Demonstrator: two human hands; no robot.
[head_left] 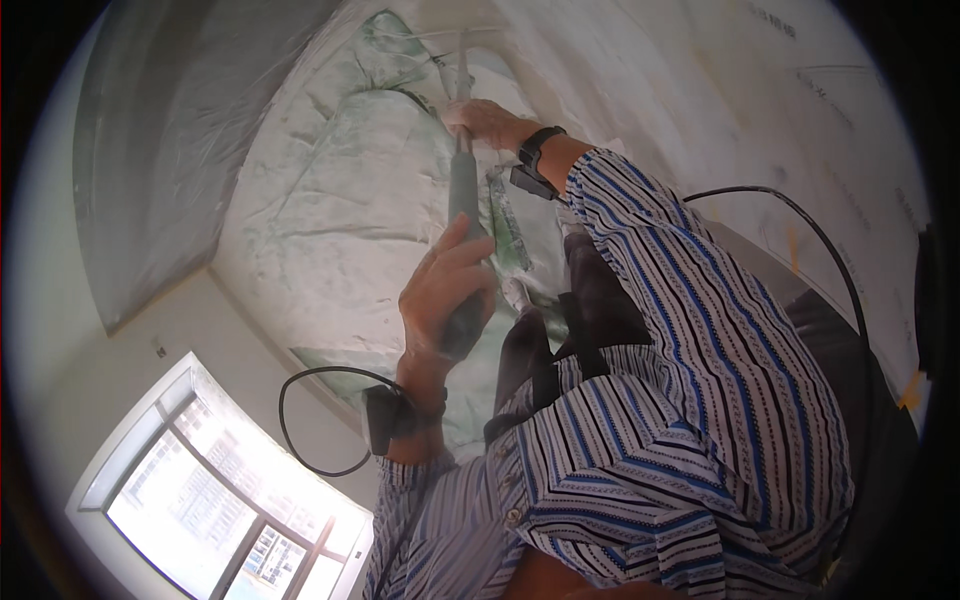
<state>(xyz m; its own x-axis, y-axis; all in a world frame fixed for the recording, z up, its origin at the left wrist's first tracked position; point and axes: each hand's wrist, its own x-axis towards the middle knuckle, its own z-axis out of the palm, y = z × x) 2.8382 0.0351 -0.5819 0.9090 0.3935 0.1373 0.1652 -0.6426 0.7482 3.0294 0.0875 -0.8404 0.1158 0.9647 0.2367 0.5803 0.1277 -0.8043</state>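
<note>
Both my hands grip a long grey pole [462, 195] that runs up the middle of the view. My left hand [445, 290] is closed around its thicker lower end. My right hand [487, 122] holds it higher up, where it narrows to a thin pale rod [462, 60]. The far tip of the pole is too washed out to make out. Both forearms wear blue-and-white striped sleeves [660, 300], and each wrist carries a black strap.
Clear plastic sheeting [340, 190] with greenish folds covers the surface behind the pole. A grey panel [160, 150] under plastic is at upper left. A bright window [220, 500] sits at lower left. A black cable [300, 420] loops from my left wrist.
</note>
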